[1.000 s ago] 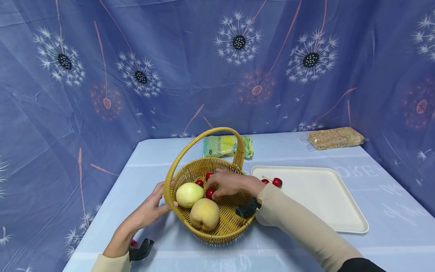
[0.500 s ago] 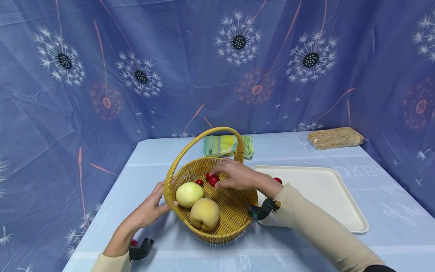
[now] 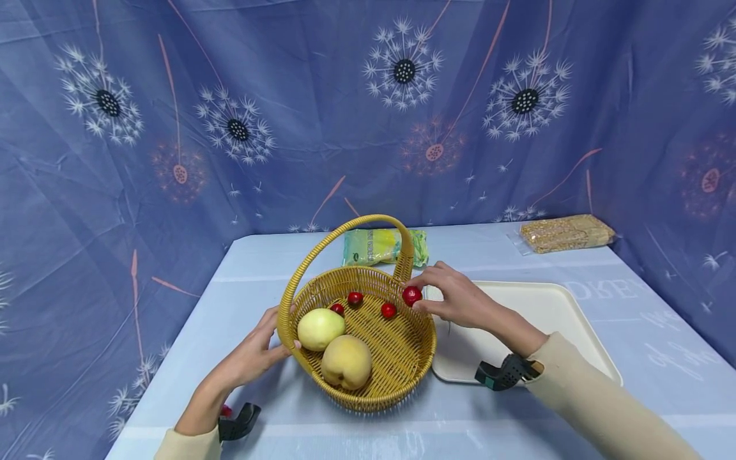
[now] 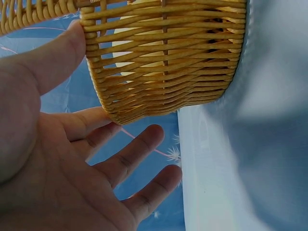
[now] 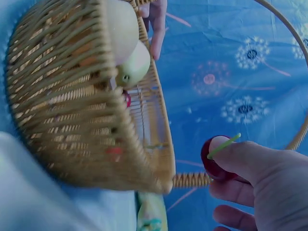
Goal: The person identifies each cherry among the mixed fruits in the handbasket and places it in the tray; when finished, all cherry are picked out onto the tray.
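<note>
My right hand [image 3: 457, 300] pinches a dark red cherry [image 5: 219, 161] with a green stem between thumb and fingers. In the head view it is at the right rim of the yellow wicker basket [image 3: 402, 358], by the handle's base. My left hand [image 3: 261, 348] touches the basket's left rim with thumb and fingertips, its other fingers extended in the left wrist view. Inside the basket lie a yellow peach [image 3: 347, 362], a pale green apple-like fruit [image 3: 321, 329] and three small cherries [image 3: 388, 310]. The tall handle [image 3: 345, 227] arches over them.
Right of the basket is a cream tray [image 3: 552, 319], partly behind my right hand and forearm. Behind the basket lies a green and yellow packet [image 3: 374, 246]. A clear bag of tan grains [image 3: 566, 233] lies at the back right. Blue patterned cloth [image 3: 322, 128] hangs behind the table.
My right hand has moved from inside the basket to the right with a cherry, up to the rim. Another cherry shows in the basket where the hand was. My left hand stays put.
</note>
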The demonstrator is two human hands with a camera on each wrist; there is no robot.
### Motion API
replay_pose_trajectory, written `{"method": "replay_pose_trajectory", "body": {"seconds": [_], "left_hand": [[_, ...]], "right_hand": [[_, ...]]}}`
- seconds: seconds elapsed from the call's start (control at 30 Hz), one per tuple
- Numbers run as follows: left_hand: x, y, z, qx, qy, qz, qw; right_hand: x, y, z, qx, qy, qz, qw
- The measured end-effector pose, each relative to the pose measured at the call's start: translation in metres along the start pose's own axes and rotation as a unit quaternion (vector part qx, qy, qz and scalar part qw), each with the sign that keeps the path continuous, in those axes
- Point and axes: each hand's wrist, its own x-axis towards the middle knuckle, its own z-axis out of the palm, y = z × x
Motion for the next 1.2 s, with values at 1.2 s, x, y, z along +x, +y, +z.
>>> {"method": "replay_pose_trajectory", "body": {"seconds": [1.2], "left_hand": [[0.0,0.002,0.0,-0.002,-0.01,-0.03,0.9995]], "right_hand": [[-0.093,0.079,0.034,-0.053,0.062,0.211,0.974]]}}
